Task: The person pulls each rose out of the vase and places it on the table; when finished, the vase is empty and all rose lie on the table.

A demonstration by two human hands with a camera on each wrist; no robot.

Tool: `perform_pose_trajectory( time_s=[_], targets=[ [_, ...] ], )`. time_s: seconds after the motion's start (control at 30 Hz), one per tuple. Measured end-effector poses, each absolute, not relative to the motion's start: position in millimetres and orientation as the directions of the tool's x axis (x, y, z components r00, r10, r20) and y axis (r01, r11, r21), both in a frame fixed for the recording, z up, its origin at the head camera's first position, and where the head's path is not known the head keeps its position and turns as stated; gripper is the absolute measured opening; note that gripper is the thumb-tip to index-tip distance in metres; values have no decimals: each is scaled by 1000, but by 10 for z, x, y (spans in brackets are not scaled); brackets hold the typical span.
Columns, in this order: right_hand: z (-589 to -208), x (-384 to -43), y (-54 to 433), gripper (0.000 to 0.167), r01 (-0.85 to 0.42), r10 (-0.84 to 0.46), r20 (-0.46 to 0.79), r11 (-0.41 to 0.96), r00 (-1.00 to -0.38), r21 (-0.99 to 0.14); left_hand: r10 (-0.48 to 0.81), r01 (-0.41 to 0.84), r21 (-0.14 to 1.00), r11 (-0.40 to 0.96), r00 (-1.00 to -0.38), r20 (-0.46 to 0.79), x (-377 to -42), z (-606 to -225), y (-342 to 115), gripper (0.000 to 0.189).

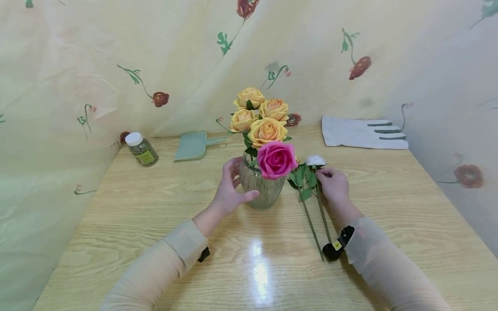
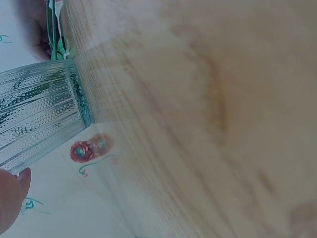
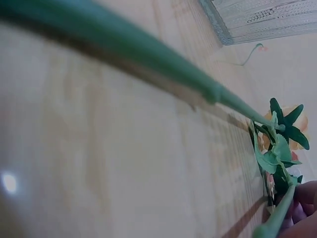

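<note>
My left hand (image 1: pixel 227 190) holds a ribbed glass vase (image 1: pixel 264 194) by its left side, thumb in front and fingers round the back. Several yellow roses (image 1: pixel 268 131) and one pink rose (image 1: pixel 277 160) stand in the vase, the pink one leaning over its front rim. To the right, my right hand (image 1: pixel 335 185) pinches the stem of a white rose (image 1: pixel 316 160) just under its bloom. Beside it lies another stem (image 1: pixel 311 220) with green leaves; the right wrist view shows its yellow-orange bloom (image 3: pixel 299 119), mostly hidden behind the pink rose in the head view.
A white-capped jar (image 1: pixel 143 151) stands at the back left, near a pale green dustpan (image 1: pixel 191 146). White gloves (image 1: pixel 355 132) lie at the back right. Flower-patterned cloth (image 1: pixel 186 65) hangs behind the wooden table (image 1: pixel 163 194).
</note>
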State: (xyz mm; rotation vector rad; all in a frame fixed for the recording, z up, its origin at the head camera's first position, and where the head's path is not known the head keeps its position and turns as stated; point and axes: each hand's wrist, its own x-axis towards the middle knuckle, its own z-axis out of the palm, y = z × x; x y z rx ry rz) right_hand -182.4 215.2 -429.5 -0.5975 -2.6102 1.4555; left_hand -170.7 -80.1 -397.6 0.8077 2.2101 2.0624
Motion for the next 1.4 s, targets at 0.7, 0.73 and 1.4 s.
perform_pose_trajectory(
  time_s=[0.7, 0.73, 1.4],
  targets=[
    [-4207, -1827, 2164, 38, 272, 400, -99, 403, -911, -874, 368, 335, 942, 6, -877, 309, -1713, -3985, -815, 90],
    [-4193, -1825, 2164, 38, 269, 396, -102, 393, -913, -879, 367, 334, 943, 6, -878, 309, -1712, -3984, -814, 90],
    [-3688, -1627, 1794, 36, -83, 314, 212, 378, -925, -922, 357, 320, 947, 33, -889, 288, -1691, -3958, -803, 89]
  ],
)
